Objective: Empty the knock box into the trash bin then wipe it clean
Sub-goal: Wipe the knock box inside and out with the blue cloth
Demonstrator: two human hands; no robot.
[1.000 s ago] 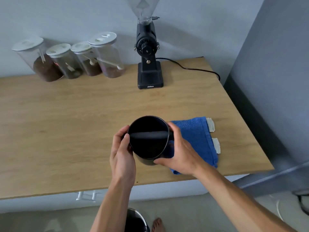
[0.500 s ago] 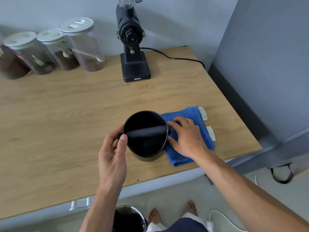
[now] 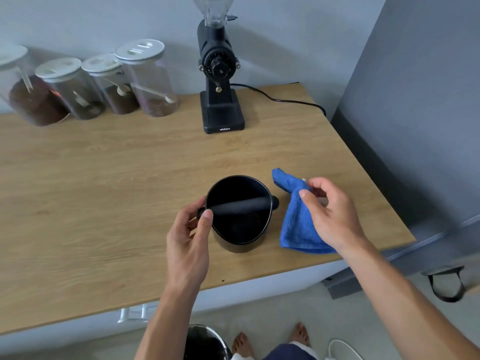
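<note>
The black knock box (image 3: 239, 229) stands upright on the wooden table (image 3: 104, 190), with a black bar across its open top. My left hand (image 3: 189, 245) grips its left side, thumb at the rim. Right of the box, my right hand (image 3: 330, 211) pinches the blue cloth (image 3: 296, 224) and holds it lifted, its lower folds hanging down to the tabletop. The trash bin (image 3: 205, 341) sits on the floor below the table's front edge, partly hidden by my left forearm.
A black coffee grinder (image 3: 220, 81) stands at the back of the table, its cable (image 3: 280, 98) running off to the right. Several lidded jars (image 3: 145, 79) of coffee line the back left. A grey wall (image 3: 415, 100) borders the table's right side.
My right hand has left the knock box, taken hold of the blue cloth and raised it off the table. The knock box has been set down; my left hand still holds it.
</note>
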